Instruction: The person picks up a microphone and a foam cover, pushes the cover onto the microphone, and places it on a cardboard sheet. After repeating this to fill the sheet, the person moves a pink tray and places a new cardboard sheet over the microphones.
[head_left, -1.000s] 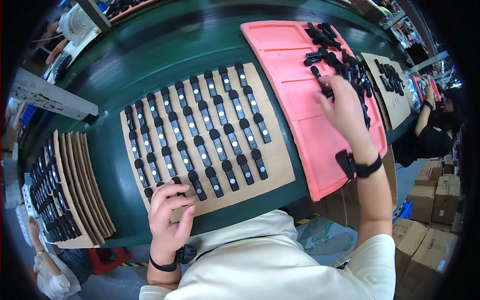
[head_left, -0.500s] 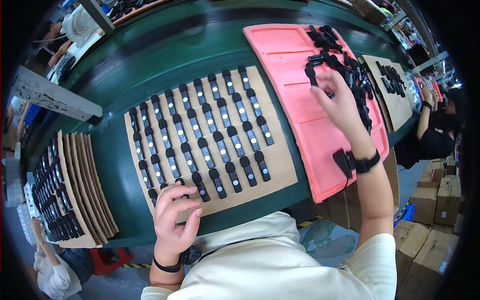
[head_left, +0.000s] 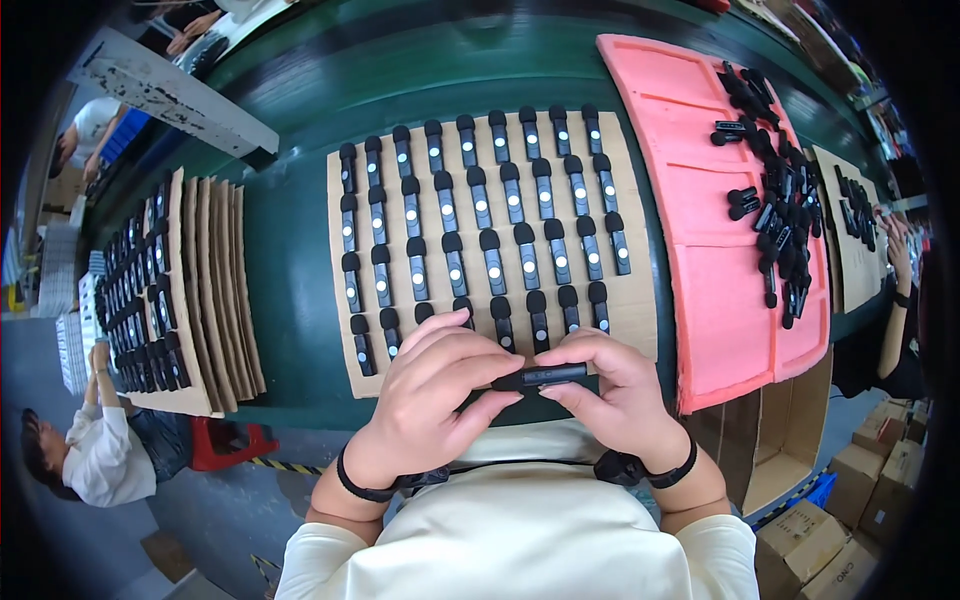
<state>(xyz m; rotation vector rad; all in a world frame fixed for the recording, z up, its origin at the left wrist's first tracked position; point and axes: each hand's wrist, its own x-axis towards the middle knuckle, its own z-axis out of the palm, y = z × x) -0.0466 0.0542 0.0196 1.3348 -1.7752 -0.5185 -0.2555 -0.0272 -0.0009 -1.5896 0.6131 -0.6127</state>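
Both hands meet at the near edge of the green table [head_left: 290, 260]. My left hand [head_left: 435, 385] and my right hand [head_left: 610, 390] together pinch one small black stick-shaped part [head_left: 540, 377], held level between the fingertips. Just beyond them lies a cardboard sheet [head_left: 640, 300] carrying several rows of the same black parts [head_left: 490, 215], each with a pale dot. To the right, a pink foam tray [head_left: 700, 250] bears a loose heap of black parts [head_left: 780, 215] along its far right side.
Stacked cardboard sheets [head_left: 215, 290] and a filled sheet of parts [head_left: 140, 290] lie at the left. Another person [head_left: 95, 450] sits lower left; a co-worker's arm [head_left: 895, 300] shows at the right by another sheet [head_left: 855, 240]. Cardboard boxes [head_left: 860, 500] stand on the floor at right.
My right hand came back from the pink tray's heap with a black part. My left hand left the cardboard's near edge and joined it on the part.
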